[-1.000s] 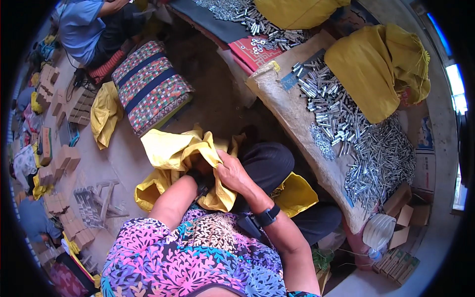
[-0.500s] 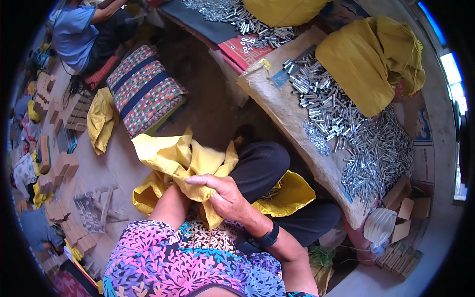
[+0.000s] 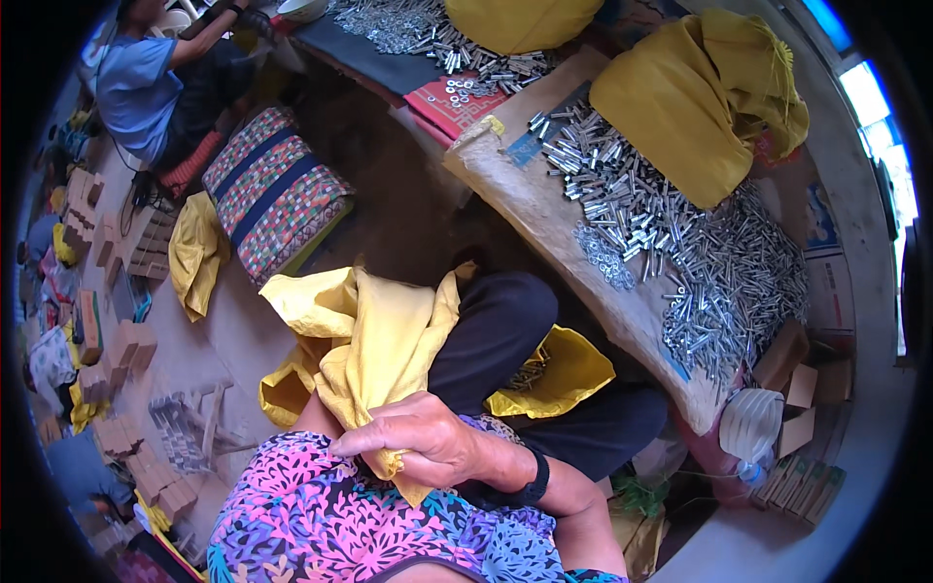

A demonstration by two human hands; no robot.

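Head view, yellow sack: bunched over the lap against the dark trousers, its gathered lower end in the right hand.
Right hand: fingers curled around the folded cloth, thumb stretched toward the left; a dark band circles the wrist.
Left hand: hidden by the sack, so I cannot tell whether it is wide, narrow or gripping; only part of the left forearm shows.
Open yellow bag: on the lap, just right of the sack, small metal pieces inside.
Work surface: at the right, heaped with metal cylinders; small rings beside them, 1 yellow cloth partly over the heap.
Floor: checked cushion with 2 navy bands, a crumpled yellow bag beside it.
Co-worker: 1 person, blue shirt, upper left.
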